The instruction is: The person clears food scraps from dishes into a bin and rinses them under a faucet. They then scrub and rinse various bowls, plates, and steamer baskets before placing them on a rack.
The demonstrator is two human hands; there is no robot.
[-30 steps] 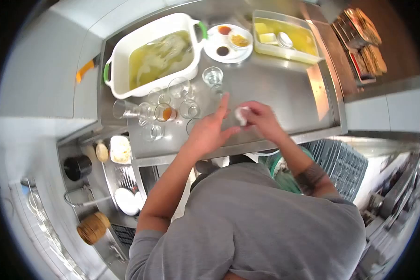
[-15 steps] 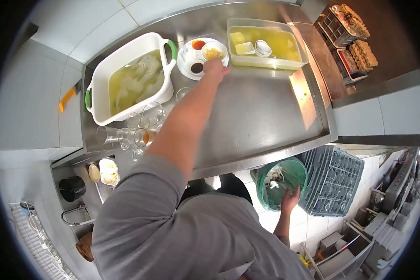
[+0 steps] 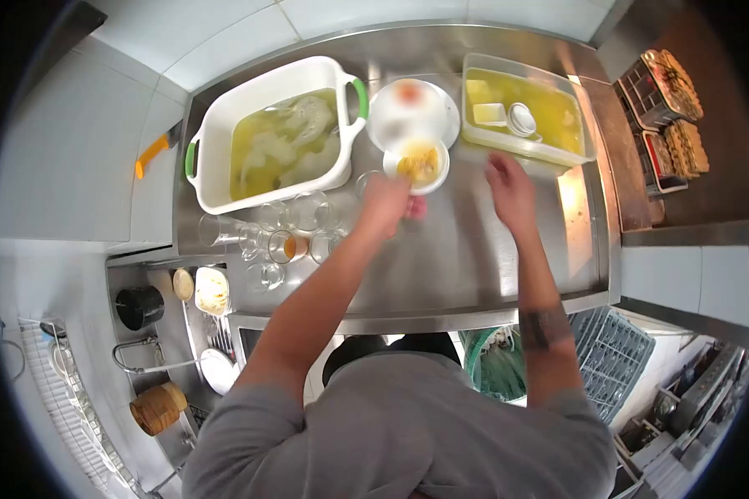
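My left hand (image 3: pixel 389 205) is closed on the rim of a small white bowl (image 3: pixel 424 176) with yellow food scraps inside, tilted slightly above the counter. Behind the bowl lies a white plate (image 3: pixel 453 116) bearing small dishes, blurred, one with red sauce (image 3: pixel 409 93). My right hand (image 3: pixel 511 193) hovers over the counter just in front of a clear plastic tub (image 3: pixel 587 154), its fingers loosely bent and holding nothing I can see. In the tub's yellowish liquid sit small white dishes (image 3: pixel 521 119). Several drinking glasses (image 3: pixel 310 212) stand or lie to the left of my left hand.
A white basin (image 3: pixel 216 187) with green handles holds cloudy yellowish water at the left. Below the counter's front edge are a green bin (image 3: pixel 477 362) and stacked grey racks (image 3: pixel 612 353). An orange-handled tool (image 3: pixel 151 155) hangs on the left wall.
My left hand has lifted the small bowl off the plate and drawn it nearer to me. My right hand has risen from the green bin to above the counter.
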